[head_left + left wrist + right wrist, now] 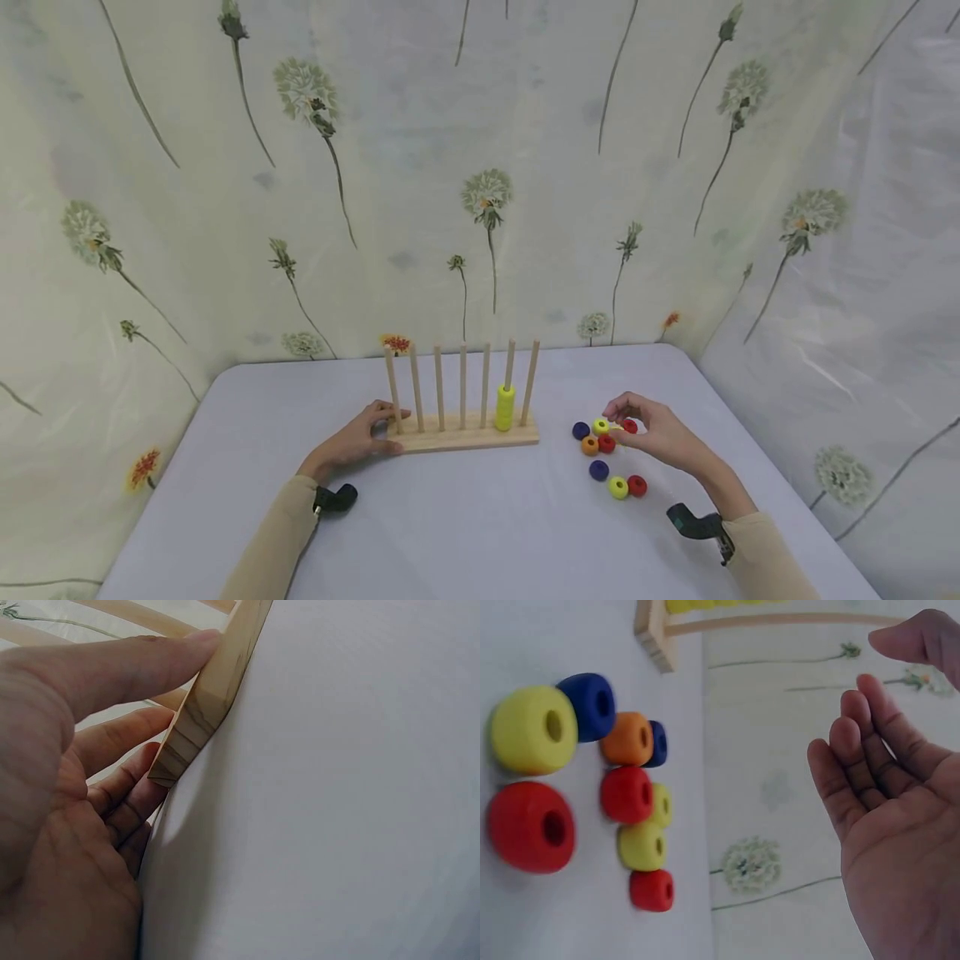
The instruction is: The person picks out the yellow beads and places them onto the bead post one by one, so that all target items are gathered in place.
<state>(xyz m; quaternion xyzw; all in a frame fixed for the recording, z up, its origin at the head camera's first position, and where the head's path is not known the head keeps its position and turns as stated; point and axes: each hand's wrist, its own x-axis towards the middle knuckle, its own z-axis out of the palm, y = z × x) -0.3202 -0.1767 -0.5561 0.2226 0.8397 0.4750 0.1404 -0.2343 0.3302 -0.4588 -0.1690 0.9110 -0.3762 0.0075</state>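
A wooden peg stand (465,440) with several upright pegs stands near the table's back edge. Several yellow beads (505,408) are stacked on its second peg from the right. My left hand (352,440) grips the stand's left end, thumb at the front and fingers behind; the left wrist view shows the thumb against the wood (214,675). My right hand (663,432) hovers over loose beads with bent fingers, thumb apart from them, holding nothing in the right wrist view. Below it lie an orange bead (627,739), a blue bead (589,706) and a red bead (532,826).
Nearest me, a yellow bead (618,487) touches a red bead (637,486). Further back, red, yellow, orange and blue beads cluster, partly covered by the right hand. The white table (480,533) meets a dandelion-printed curtain (420,208) behind and at both sides.
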